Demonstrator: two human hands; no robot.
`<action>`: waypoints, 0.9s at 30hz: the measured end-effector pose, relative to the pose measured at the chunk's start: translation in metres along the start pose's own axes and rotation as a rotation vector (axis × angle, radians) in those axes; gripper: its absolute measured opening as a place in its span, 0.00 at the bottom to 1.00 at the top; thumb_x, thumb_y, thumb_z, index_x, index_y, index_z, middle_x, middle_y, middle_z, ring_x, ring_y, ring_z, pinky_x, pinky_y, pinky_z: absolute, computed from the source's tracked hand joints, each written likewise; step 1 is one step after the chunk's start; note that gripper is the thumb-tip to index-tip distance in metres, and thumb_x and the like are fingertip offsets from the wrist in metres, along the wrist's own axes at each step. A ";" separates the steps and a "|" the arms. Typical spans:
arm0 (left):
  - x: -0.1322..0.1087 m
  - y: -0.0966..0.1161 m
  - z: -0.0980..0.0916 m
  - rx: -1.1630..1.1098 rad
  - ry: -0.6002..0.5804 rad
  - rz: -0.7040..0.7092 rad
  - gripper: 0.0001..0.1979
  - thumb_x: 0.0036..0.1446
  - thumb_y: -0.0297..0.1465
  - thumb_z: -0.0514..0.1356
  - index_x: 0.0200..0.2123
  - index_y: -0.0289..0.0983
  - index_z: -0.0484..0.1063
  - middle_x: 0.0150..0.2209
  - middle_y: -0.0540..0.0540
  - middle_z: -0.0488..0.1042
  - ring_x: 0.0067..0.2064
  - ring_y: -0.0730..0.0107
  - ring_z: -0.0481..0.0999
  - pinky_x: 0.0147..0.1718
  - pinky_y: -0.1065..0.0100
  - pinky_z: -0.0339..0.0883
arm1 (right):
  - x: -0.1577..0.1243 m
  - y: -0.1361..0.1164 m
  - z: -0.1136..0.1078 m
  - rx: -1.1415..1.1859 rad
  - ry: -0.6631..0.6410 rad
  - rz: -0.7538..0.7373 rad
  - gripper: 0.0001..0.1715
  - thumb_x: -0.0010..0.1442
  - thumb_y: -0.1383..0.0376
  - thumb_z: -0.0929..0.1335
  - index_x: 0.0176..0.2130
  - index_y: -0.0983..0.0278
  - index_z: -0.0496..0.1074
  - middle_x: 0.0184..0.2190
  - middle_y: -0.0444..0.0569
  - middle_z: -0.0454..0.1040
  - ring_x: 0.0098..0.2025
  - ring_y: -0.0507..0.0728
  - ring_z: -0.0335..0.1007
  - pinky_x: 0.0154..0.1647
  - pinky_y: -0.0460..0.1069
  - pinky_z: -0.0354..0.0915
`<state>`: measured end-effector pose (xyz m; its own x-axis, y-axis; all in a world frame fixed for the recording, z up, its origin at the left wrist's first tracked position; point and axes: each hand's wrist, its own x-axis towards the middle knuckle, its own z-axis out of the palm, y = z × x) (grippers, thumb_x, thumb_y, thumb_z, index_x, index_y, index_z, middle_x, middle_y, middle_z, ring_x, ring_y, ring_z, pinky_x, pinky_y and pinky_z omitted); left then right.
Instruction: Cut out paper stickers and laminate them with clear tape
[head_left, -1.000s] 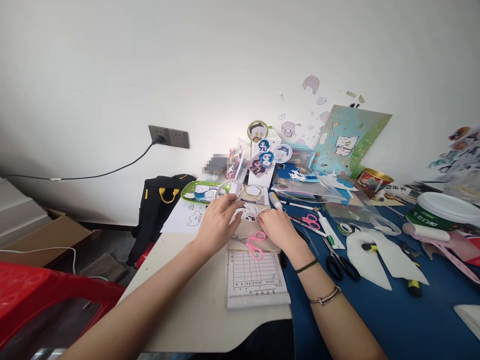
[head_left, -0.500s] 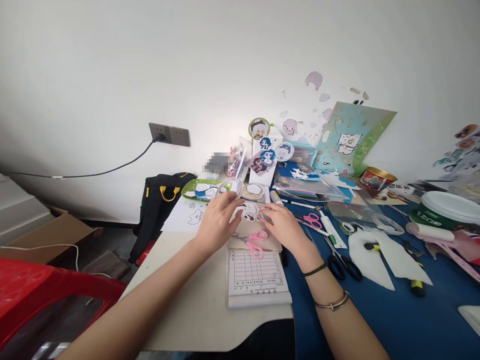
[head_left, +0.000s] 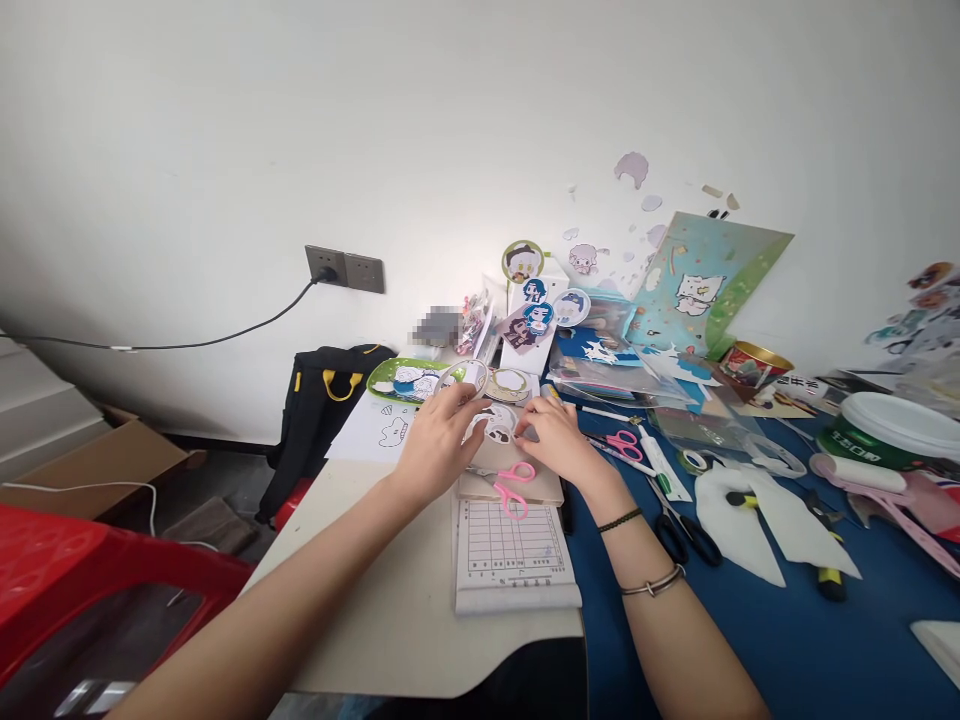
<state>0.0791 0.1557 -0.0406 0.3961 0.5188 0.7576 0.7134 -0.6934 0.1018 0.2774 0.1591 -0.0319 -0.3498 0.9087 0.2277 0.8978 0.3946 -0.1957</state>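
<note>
My left hand [head_left: 437, 443] holds a clear tape roll [head_left: 463, 376] between thumb and fingers, just above a small round white cutout [head_left: 496, 423] with dark patches. My right hand [head_left: 559, 440] has its fingertips pinched on the cutout's right edge. Both hands hover over a tan board [head_left: 510, 470], where small pink scissors [head_left: 514, 485] lie just below them. A ruled notepad [head_left: 513, 553] lies closer to me.
A blue mat [head_left: 750, 630] on the right carries black scissors [head_left: 686, 532], more pink scissors [head_left: 622, 443], pens, white paper scraps [head_left: 765, 520] and a green-and-white tub [head_left: 885, 425]. Cartoon cutouts and a green sheet [head_left: 705, 285] lean on the wall. A black bag [head_left: 326, 400] and red chair [head_left: 97, 590] stand left.
My right hand has slid slightly left, closing in on the cutout. The left hand keeps the tape roll in nearly the same spot.
</note>
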 end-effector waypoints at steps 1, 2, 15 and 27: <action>0.000 0.000 0.001 0.001 -0.003 0.000 0.11 0.60 0.26 0.53 0.45 0.35 0.70 0.42 0.39 0.69 0.42 0.59 0.71 0.40 0.59 0.67 | 0.000 0.000 0.001 0.004 0.005 0.003 0.04 0.55 0.68 0.69 0.28 0.63 0.74 0.38 0.48 0.71 0.47 0.59 0.63 0.46 0.56 0.54; 0.000 0.001 0.001 0.001 -0.007 0.001 0.11 0.60 0.26 0.53 0.44 0.35 0.70 0.42 0.39 0.69 0.42 0.59 0.71 0.40 0.59 0.67 | 0.000 0.000 0.001 0.006 0.013 0.005 0.05 0.55 0.68 0.69 0.27 0.63 0.74 0.38 0.48 0.71 0.46 0.59 0.64 0.46 0.56 0.54; -0.001 0.001 0.001 0.007 -0.008 0.004 0.10 0.60 0.26 0.54 0.44 0.34 0.70 0.42 0.39 0.69 0.41 0.60 0.72 0.39 0.59 0.67 | 0.000 -0.006 0.013 0.034 0.192 0.014 0.06 0.47 0.71 0.65 0.23 0.65 0.72 0.29 0.50 0.74 0.37 0.59 0.64 0.44 0.55 0.52; -0.002 -0.001 0.000 0.020 -0.002 -0.012 0.10 0.60 0.27 0.53 0.44 0.36 0.69 0.43 0.39 0.69 0.42 0.59 0.72 0.40 0.58 0.68 | -0.003 0.001 0.011 0.575 0.308 0.233 0.08 0.49 0.67 0.66 0.29 0.66 0.75 0.25 0.49 0.76 0.27 0.56 0.71 0.29 0.49 0.63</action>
<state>0.0777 0.1553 -0.0421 0.3886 0.5278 0.7553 0.7293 -0.6771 0.0980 0.2767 0.1583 -0.0429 0.0031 0.9320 0.3624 0.6258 0.2809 -0.7276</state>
